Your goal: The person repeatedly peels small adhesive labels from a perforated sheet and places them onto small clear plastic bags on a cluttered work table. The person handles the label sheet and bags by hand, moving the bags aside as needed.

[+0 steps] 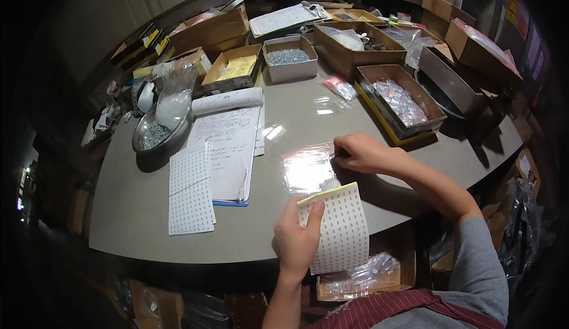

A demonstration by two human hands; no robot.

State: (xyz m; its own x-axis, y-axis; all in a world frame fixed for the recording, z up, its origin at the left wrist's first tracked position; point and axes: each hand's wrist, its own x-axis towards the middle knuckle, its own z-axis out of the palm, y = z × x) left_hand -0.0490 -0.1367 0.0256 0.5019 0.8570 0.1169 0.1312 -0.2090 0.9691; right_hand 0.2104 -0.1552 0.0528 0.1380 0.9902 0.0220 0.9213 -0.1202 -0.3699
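Closest to the body, an open cardboard box (pixel 406 262) of clear plastic bags (pixel 372 274) sat below the near edge of the desk (pixel 255 237). Above it, the left hand (pixel 298 234) had its grip clasped on a white label sheet (pixel 339 231), which was curved, yellow along its upper edge and covered in rows of small dark marks (too tiny to make out). Just beyond, the right hand (pixel 361 153) was curled at the right edge of some red-topped clear pouches (pixel 307 168); whether its grip had caught one could not be told. To the left, more printed sheets (pixel 191 192) overlapped a page (pixel 228 157) of blurred handwriting on a blue-edged clipboard (pixel 237 203). Farther off stood a metal bowl (pixel 176 133) of small metal parts (pixel 155 132), a shallow box (pixel 428 126) of red-edged packets (pixel 400 104) and a white box (pixel 295 72) of metal pieces (pixel 288 56). Behind lay a paper (pixel 281 18) with faint lines.
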